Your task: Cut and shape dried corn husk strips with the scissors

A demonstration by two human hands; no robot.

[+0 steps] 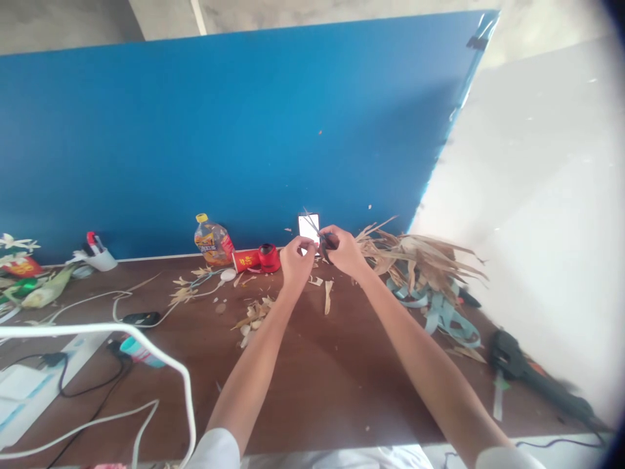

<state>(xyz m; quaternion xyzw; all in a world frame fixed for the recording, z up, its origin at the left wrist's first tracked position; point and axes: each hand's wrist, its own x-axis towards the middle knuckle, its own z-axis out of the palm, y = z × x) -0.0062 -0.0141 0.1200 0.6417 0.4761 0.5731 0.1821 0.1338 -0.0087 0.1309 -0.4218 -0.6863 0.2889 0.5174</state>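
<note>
My right hand (346, 253) is closed around the dark handles of a pair of scissors (312, 223), whose blades stretch up and left. Close beside it, my left hand (295, 262) pinches with its fingertips; what it holds is too small to make out. Just behind both hands a phone (308, 226) with a bright screen leans upright near the blue panel. Small dry husk pieces (254, 316) lie left of my left forearm, and a single husk strip (328, 297) rests below the hands. A large bundle of dried husks (422, 260) lies right of my right hand.
A drink bottle (213, 241) and a red can-like container (268, 258) stand along the blue panel (254, 143). Pale green ribbon (452, 322) and a glue gun (532, 378) lie at right. A white lamp arm (166, 355), power strip (53, 384) and cables occupy the left.
</note>
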